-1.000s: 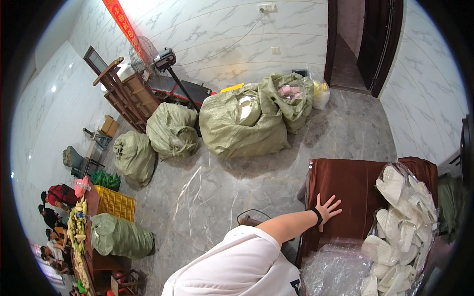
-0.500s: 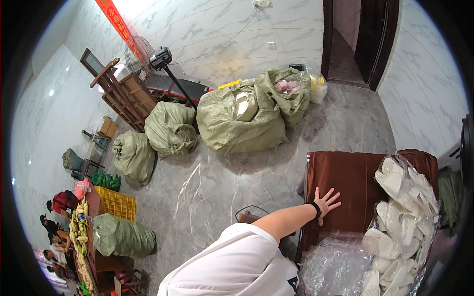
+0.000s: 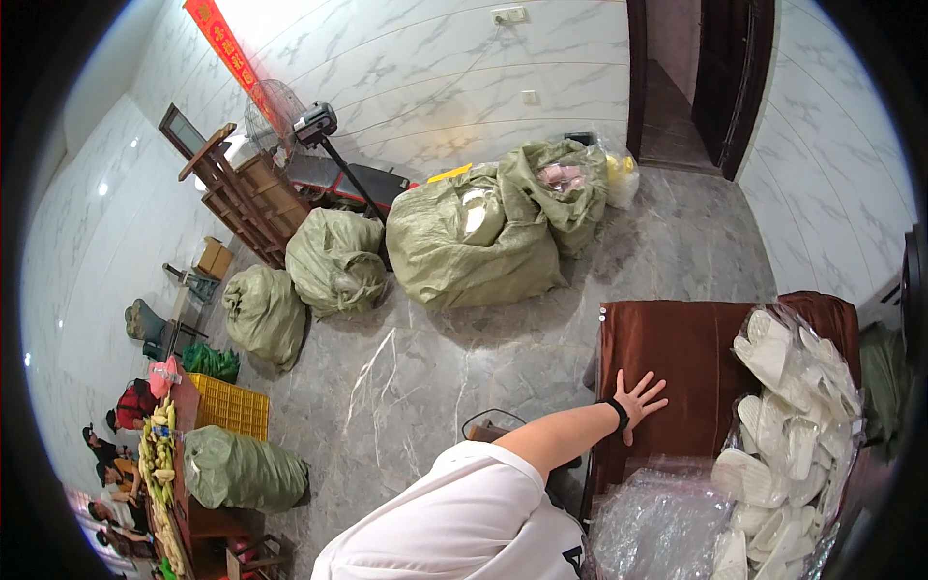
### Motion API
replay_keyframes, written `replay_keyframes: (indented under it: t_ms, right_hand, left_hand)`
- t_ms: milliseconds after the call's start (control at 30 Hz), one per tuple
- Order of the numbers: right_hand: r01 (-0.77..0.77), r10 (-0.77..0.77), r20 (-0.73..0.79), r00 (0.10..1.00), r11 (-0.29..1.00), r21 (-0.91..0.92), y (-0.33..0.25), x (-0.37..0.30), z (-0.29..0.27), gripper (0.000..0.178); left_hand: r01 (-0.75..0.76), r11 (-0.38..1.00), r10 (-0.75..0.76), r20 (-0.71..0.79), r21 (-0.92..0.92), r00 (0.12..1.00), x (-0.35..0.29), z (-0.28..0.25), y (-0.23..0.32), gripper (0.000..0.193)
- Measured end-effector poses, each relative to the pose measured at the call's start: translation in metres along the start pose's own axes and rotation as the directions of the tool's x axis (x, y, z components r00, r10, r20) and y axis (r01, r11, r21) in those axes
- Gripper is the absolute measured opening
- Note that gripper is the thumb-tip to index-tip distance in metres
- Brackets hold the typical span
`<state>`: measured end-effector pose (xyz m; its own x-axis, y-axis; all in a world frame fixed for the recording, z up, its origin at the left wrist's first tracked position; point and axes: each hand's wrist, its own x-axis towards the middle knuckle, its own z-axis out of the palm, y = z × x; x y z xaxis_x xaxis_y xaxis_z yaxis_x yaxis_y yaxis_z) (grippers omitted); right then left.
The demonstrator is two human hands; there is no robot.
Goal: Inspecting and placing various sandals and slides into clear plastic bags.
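My left hand (image 3: 636,402) lies with fingers spread on a table covered with brown cloth (image 3: 677,338). It holds nothing, and a black band circles the wrist. My arm reaches in from a white sleeve at the lower middle. Close to the thumb side of the hand is a stack of clear plastic bags (image 3: 657,522). Beyond the fingertips, a heap of white slippers (image 3: 773,435), some in clear plastic wrapping, covers the right part of the table. My right hand is not in view.
Large green woven sacks (image 3: 469,251) stand along the far wall beside a fan (image 3: 275,116). A yellow crate (image 3: 232,406) and another green sack (image 3: 246,469) are at left, near a long table with yellowish items (image 3: 158,454) and several people. A dark doorway (image 3: 681,87) opens at far right.
My left hand stays spread on the brown cloth. The view has shifted slightly, so the sacks and far wall sit a little lower in the picture.
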<state>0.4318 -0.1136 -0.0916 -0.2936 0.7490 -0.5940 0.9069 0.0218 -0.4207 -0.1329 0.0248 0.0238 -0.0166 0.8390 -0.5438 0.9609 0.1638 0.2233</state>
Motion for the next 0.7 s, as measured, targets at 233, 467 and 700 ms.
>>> replay_keyframes:
  t_ms: [233,467,700]
  right_hand:
    - [-0.036,0.030,0.067,0.997,0.995,0.093,-0.033,-0.002,-0.017,0.040]
    - [-0.013,0.012,0.013,1.000,0.999,0.045,-0.023,0.001,-0.009,0.044]
    - [0.015,-0.015,-0.002,1.000,0.997,0.073,-0.024,-0.001,-0.013,0.046]
  left_hand:
    - [0.018,0.999,-0.018,0.009,-0.030,1.000,0.002,0.005,-0.005,0.135]
    - [0.014,1.000,-0.014,0.005,-0.020,1.000,-0.002,-0.001,-0.003,0.134]
    - [0.007,1.000,-0.007,-0.017,-0.016,1.000,-0.005,0.005,-0.003,0.134]
